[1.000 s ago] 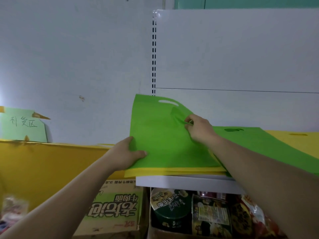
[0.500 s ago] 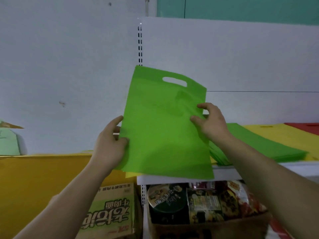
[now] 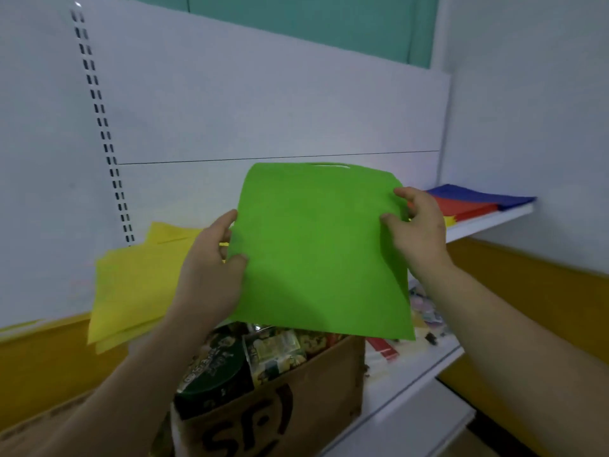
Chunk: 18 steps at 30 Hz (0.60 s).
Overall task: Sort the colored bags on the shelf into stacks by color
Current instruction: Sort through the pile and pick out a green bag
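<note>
While the left hand (image 3: 211,268) and right hand (image 3: 417,232) pinch the green bag (image 3: 323,258), a loose grip could drop it into the box (image 3: 280,417) below.

Plain bright green bag (image 3: 319,252) between the fingers; yellow bags (image 3: 138,285) left of them; red bags (image 3: 468,207) and blue bags (image 3: 487,196) right.

Both hands held a green bag (image 3: 316,252) up before the white shelf (image 3: 487,222), the left hand (image 3: 211,272) pinching its left edge and the right hand (image 3: 418,229) its upper right edge, with yellow bags (image 3: 138,285) lying at left and red and blue bags (image 3: 474,201) at right.
</note>
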### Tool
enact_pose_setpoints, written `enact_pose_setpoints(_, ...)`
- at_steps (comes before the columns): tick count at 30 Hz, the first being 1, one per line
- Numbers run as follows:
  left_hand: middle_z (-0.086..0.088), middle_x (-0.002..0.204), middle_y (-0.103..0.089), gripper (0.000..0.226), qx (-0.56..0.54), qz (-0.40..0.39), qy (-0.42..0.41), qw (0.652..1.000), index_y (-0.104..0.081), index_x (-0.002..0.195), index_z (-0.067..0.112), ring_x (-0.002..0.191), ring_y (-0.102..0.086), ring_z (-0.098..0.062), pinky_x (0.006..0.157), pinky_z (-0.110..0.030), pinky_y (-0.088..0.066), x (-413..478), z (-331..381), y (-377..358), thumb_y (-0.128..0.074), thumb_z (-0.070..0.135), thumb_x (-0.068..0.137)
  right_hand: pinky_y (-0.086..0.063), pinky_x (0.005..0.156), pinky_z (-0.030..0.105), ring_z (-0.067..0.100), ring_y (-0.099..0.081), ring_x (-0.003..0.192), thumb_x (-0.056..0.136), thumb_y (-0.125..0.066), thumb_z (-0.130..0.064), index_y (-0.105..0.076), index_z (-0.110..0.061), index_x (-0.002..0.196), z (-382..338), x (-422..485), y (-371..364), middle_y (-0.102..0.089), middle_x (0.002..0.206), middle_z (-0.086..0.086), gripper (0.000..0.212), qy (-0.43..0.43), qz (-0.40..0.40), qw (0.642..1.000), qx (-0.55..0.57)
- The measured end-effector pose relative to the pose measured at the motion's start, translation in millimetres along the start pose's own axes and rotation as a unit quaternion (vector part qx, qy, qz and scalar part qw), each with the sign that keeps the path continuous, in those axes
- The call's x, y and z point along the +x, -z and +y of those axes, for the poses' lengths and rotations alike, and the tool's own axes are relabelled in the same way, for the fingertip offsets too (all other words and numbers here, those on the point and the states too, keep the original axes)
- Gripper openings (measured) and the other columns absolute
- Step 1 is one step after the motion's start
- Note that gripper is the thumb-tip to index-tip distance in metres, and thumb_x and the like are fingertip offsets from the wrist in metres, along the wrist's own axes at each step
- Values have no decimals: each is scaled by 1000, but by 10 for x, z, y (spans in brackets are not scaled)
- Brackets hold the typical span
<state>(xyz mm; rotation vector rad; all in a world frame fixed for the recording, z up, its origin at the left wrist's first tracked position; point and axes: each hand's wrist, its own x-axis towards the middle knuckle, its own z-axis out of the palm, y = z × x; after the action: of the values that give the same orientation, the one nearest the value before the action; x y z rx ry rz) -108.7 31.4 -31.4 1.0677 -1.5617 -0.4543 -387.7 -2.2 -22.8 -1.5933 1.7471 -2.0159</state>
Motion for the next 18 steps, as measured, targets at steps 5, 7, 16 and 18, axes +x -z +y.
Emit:
enact_pose_setpoints(5,-5,117,-50,61,-30,-41,-23,998,-41,140,22,97,-54,-23,77,-26,-38,8,340,-824,-53,-6,87,-38,107,35,16,-48,120,81,-70,-9,-58,-19,124,299,311,881,-52,130,1,45,0,40,998,-38)
enact_pose_setpoints(7,-8,121,-49,61,-52,-57,-20,997,-41,140,21,104,-54,-26,79,-26,-38,-10,488,-1210,-52,-7,87,-37,108,36,17,-49,122,81,-70,-9,-58,-19,125,436,444,1235,-52,131,1,47,-5,56,997,-49)
enact_pose_setpoints(16,-1,108,-54,57,-85,-82,-40,992,-40,140,14,74,-54,-5,55,-5,-40,-37,953,-2465,-46,-11,89,-34,109,31,20,-48,124,82,-67,-7,-57,-13,127,944,959,2229,-50,134,4,47,3,78,991,-105)
enact_pose_setpoints(18,3,101,-52,57,-74,-71,-36,994,-41,140,14,71,-51,1,52,-2,-39,12,968,-2580,-46,-12,89,-34,110,32,19,-48,125,83,-66,-9,-54,-14,131,1032,1070,2235,-51,136,4,49,-13,72,993,-98)
